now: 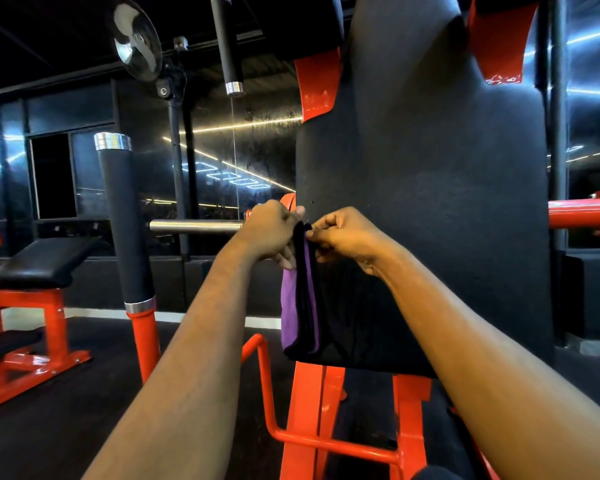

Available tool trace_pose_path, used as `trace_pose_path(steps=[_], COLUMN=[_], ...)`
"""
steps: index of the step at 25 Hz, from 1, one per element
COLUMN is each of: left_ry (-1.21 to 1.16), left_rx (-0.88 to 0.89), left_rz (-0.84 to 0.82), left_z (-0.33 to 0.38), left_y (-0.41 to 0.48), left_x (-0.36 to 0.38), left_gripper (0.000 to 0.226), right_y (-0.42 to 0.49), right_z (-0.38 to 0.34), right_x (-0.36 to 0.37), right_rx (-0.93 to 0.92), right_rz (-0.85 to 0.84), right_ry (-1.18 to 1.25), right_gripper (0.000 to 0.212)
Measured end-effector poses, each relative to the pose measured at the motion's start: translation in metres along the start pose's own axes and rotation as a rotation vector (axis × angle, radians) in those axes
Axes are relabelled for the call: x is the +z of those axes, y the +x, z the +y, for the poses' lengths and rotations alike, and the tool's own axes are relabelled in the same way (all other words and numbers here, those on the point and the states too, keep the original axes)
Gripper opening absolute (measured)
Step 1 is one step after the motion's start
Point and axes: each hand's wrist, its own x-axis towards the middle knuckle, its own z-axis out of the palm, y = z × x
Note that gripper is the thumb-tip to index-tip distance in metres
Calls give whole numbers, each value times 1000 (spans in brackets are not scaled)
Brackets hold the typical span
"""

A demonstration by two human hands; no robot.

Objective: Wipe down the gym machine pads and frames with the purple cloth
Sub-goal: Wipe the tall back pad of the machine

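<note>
The purple cloth hangs folded in front of the left edge of a tall black back pad. My left hand grips the cloth's top from the left. My right hand pinches the same top edge from the right, fingers curled. Both hands meet at mid-height of the pad. The pad sits on an orange frame whose bars run down and toward me.
A black foam roller on an orange post stands to the left, and a chrome bar juts out behind my left hand. An orange bench with a black pad sits at far left. A wall fan hangs above.
</note>
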Motion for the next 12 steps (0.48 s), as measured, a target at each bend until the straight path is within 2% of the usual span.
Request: trace_pose_path(steps=[2, 4, 6, 7, 8, 9, 11, 12], left_ry=[-167, -279, -189, -118, -35, 14, 67, 83], left_rx=[5, 44, 142, 186, 203, 211, 192, 197], left_rz=[-72, -126, -34, -9, -35, -101, -232, -236], left_z=[1, -3, -14, -21, -28, -34, -43, -40], left_y=[0, 2, 8, 10, 12, 15, 20, 21], left_x=[-3, -5, -8, -10, -12, -12, -13, -14], left_gripper=[59, 49, 15, 12, 29, 34, 13, 5], right_y=[0, 3, 6, 6, 7, 9, 13, 17], right_z=[5, 8, 8, 6, 5, 4, 7, 11], right_x=[-2, -7, -16, -20, -25, -31, -41, -46], right_rx=[-35, -63, -85, -96, -111, -127, -128, -117], right_rz=[11, 79, 108, 103, 94, 87, 108, 139], right_ry=[-23, -57, -41, -35, -29, -25, -42, -60], right_gripper=[32, 27, 8, 3, 9, 16, 25, 26])
